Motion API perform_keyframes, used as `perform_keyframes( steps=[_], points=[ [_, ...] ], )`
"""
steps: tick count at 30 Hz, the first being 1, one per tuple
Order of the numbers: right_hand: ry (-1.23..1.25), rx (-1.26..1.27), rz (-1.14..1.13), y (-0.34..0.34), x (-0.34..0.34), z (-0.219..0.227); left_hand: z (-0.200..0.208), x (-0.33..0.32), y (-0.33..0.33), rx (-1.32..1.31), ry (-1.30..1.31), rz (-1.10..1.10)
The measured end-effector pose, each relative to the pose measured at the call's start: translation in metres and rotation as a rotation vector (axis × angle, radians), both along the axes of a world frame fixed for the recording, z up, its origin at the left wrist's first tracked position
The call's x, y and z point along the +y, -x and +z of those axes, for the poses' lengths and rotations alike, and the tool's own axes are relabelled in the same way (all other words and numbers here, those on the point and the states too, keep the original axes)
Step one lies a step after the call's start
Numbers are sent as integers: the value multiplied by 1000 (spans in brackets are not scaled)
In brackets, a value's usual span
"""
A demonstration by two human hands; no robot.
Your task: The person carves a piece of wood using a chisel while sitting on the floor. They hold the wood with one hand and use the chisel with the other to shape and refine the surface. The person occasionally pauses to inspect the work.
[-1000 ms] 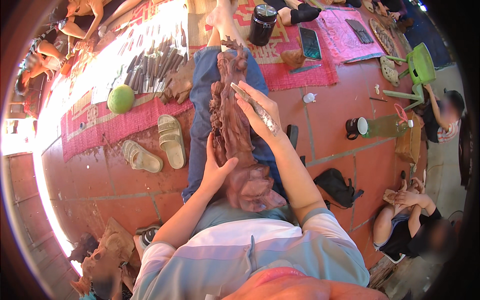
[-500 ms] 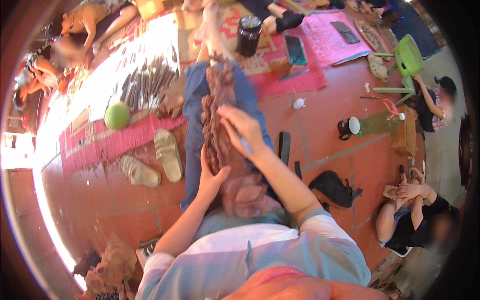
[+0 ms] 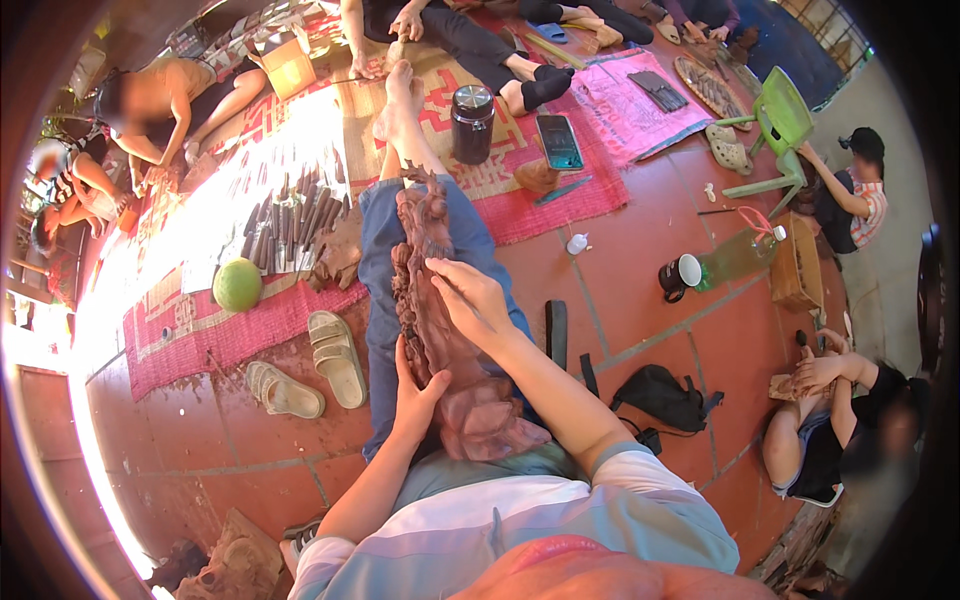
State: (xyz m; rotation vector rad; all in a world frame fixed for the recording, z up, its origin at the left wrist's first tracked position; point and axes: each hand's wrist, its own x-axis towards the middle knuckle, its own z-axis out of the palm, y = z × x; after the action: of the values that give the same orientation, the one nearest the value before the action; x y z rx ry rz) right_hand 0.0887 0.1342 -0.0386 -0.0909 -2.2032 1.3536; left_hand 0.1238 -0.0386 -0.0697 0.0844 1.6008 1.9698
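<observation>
Red tiled floor (image 3: 690, 250) with woven mats

Sandals (image 3: 310, 365) lie left; a pink mat (image 3: 200, 330) carries a green fruit (image 3: 237, 285); black bag (image 3: 660, 395) right.

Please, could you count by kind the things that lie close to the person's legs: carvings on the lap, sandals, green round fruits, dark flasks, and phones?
Wooden carving on the lap, with left hand and right hand on it: 1
Sandals on the tiles: 2
Green round fruit: 1
Dark flask: 1
Phone: 1
Total: 6
</observation>
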Motion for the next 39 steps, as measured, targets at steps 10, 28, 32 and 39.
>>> perform_keyframes(
  steps=[10, 28, 32, 39],
  points=[
    [-74, 103, -49, 6, -1, -3, -1, 0, 2, -6, -31, -4],
    [145, -39, 22, -9, -2, -8, -15, -4, -1, 69, 27, 7],
    [180, 5, 12, -1, -3, -5, -8, -6, 1, 45, 8, 10],
    [682, -139, 88, -30, 40, -10, 1, -24, 28, 338, 486, -225]
  ],
)
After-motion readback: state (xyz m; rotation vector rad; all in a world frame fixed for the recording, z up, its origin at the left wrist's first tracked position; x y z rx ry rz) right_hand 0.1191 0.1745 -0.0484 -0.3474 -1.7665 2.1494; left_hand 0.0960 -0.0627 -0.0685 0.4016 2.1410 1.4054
